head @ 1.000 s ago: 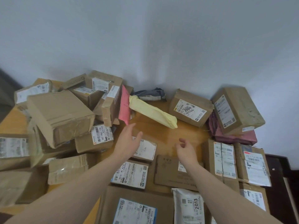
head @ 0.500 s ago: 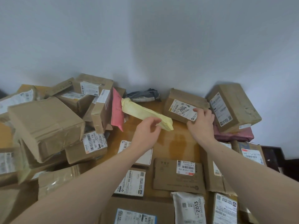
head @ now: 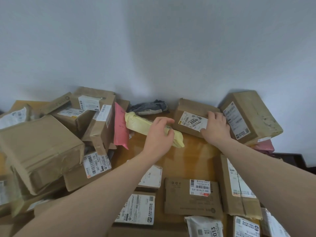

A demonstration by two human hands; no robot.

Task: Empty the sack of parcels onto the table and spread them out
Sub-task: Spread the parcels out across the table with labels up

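My left hand (head: 158,134) curls round the yellow roll (head: 145,127).
It runs up-left from my grip; right hand (head: 214,128) grips the box (head: 191,113).

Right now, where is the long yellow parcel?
In the head view, the long yellow parcel lies mid-table, between the pink mailer and the box labelled 2004, gripped by the left hand.

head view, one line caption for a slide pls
Left hand grips a yellow parcel while the right hand holds the box labelled 2004 among parcels on a wooden table.
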